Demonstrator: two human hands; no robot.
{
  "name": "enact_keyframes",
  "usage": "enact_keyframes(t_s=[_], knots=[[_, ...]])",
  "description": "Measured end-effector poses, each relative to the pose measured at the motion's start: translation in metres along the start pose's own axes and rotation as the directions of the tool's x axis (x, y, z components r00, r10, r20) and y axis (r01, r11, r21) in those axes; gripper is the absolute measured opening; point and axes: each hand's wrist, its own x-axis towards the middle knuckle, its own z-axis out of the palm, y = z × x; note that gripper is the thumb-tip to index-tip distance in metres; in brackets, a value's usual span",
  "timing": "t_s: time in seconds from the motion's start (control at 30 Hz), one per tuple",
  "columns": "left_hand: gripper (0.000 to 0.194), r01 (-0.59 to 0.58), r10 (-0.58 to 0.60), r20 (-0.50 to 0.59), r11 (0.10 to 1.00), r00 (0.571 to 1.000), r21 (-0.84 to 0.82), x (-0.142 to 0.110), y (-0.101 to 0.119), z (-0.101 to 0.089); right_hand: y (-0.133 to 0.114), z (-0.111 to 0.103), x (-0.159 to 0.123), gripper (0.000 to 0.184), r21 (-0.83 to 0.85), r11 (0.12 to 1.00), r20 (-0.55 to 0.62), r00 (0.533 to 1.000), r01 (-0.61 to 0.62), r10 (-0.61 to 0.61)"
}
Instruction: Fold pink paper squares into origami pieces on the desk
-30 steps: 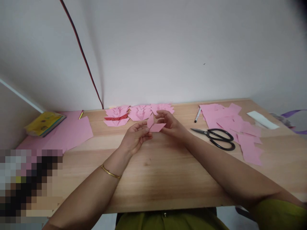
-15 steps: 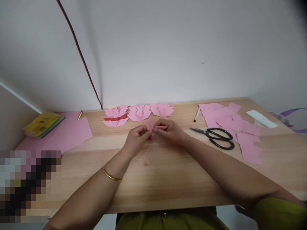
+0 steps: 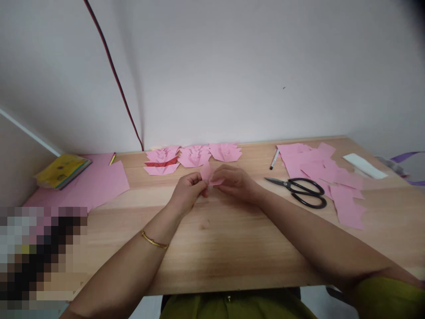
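A small piece of folded pink paper [image 3: 206, 170] is held up between my two hands, above the middle of the table. My left hand [image 3: 190, 189] pinches its lower left part with thumb and fingers. Curled around the right side of the same paper is my right hand [image 3: 235, 182], its fingertips closed at the paper's edge. Part of the paper is hidden behind the fingers. Just beyond the hands lie several folded pink paper shapes [image 3: 195, 156] in a row along the wall, one with a red strip [image 3: 161, 163] across it.
Black-handled scissors [image 3: 299, 190] lie right of my right hand, blades pointing left. Farther right are loose pink paper pieces [image 3: 345, 206], a pen [image 3: 274, 159] and a white strip [image 3: 365, 165]. At the left, a yellow packet [image 3: 63, 170] rests on large pink sheets [image 3: 109, 181].
The right fingers have shifted on the folded paper, and its right flap sits lower and closer to the left hand. The left hand keeps its pinch. The view has moved slightly.
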Motion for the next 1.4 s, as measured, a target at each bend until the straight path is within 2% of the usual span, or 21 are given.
enact_keyframes(t_s=[0.07, 0.2, 0.37, 0.5, 0.67, 0.83, 1.1, 1.3, 1.4], knots=[[0.017, 0.01, -0.01, 0.008, 1.0, 1.0, 0.004, -0.001, 0.001, 0.0, -0.002, -0.001, 0.0, 0.012, 0.057, 0.998, 0.039, 0.999, -0.039, 0.036], [0.011, 0.021, -0.021, 0.035, 1.0, 0.999, 0.001, -0.002, 0.006, 0.002, -0.007, -0.002, 0.0, 0.012, 0.12, 0.985, 0.041, 0.992, -0.126, 0.122], [0.008, 0.029, -0.03, 0.027, 0.999, 0.999, 0.045, -0.004, 0.01, 0.003, -0.01, -0.003, 0.001, 0.011, 0.123, 0.976, 0.011, 0.984, -0.178, 0.179], [0.006, 0.009, -0.012, 0.036, 0.995, 0.999, 0.097, -0.004, 0.01, 0.003, -0.009, -0.002, 0.001, 0.011, 0.108, 0.975, 0.004, 0.981, -0.192, 0.193], [0.007, -0.037, 0.028, 0.061, 0.988, 0.998, 0.148, -0.006, 0.007, 0.003, -0.009, -0.002, 0.001, 0.011, 0.117, 0.955, -0.011, 0.961, -0.274, 0.277], [0.018, -0.062, 0.061, 0.013, 0.964, 0.998, 0.259, -0.007, 0.006, 0.006, -0.009, -0.001, 0.001, 0.011, 0.169, 0.949, -0.006, 0.962, -0.267, 0.272], [0.028, -0.068, 0.081, -0.026, 0.944, 0.996, 0.322, -0.01, 0.012, 0.01, -0.006, 0.0, 0.0, 0.011, 0.175, 0.945, -0.048, 0.956, -0.277, 0.289], [0.028, -0.119, 0.14, -0.022, 0.904, 0.99, 0.41, -0.011, 0.012, 0.01, -0.007, -0.001, 0.0, 0.011, 0.178, 0.946, -0.033, 0.959, -0.271, 0.281], [0.027, -0.106, 0.131, -0.036, 0.911, 0.991, 0.399, -0.011, 0.01, 0.009, -0.007, -0.001, 0.0, 0.011, 0.156, 0.95, -0.039, 0.959, -0.27, 0.279]])
